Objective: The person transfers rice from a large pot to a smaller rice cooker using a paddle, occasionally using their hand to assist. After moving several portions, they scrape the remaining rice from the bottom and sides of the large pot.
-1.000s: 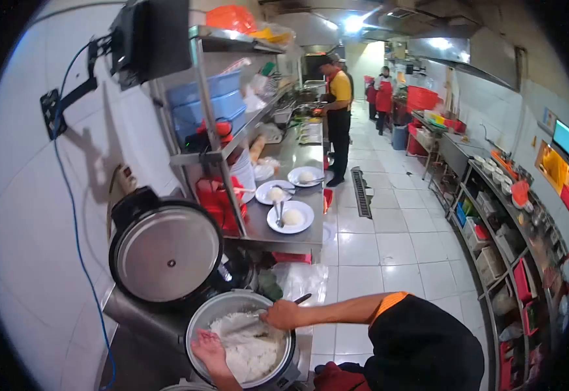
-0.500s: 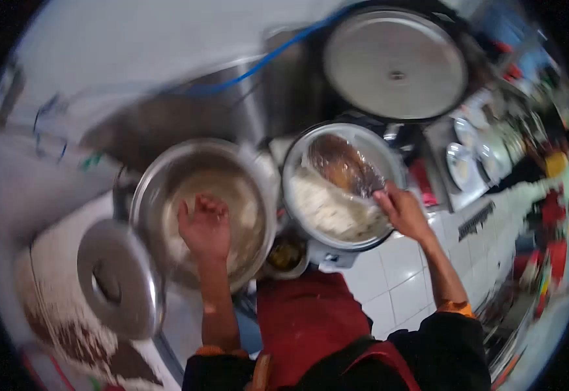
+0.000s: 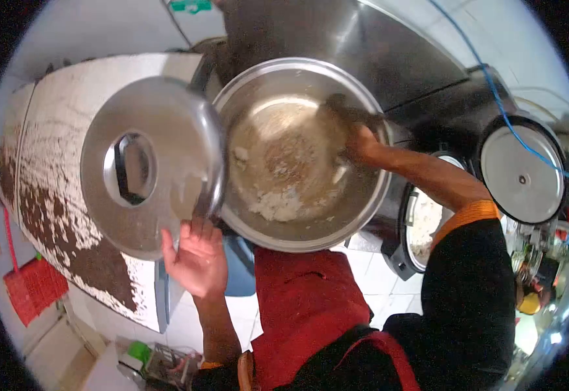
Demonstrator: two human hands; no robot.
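A large metal pot (image 3: 291, 242) stands in front of me, with clumps of cooked rice (image 3: 278, 203) stuck to its bottom. My right hand (image 3: 362, 146) reaches inside, against the right wall. Its fingers are mostly hidden and shadowed, and I cannot tell what they hold. To the left a round metal lid (image 3: 180, 140) with a black handle leans beside the pot. At the lid's lower edge is my left hand (image 3: 199, 260), palm up and fingers apart, holding nothing.
A rice cooker (image 3: 418, 264) with rice inside stands right of the pot, its round lid (image 3: 522, 173) raised behind it. On the left is a worn white surface (image 3: 49, 156) with peeling patches. A red basket (image 3: 33, 290) hangs at far left.
My view has swung left to the pot. My right hand has moved from the rice cooker, where it held a clear plastic bag, into the pot. My left hand has left the pot for the lid's edge.
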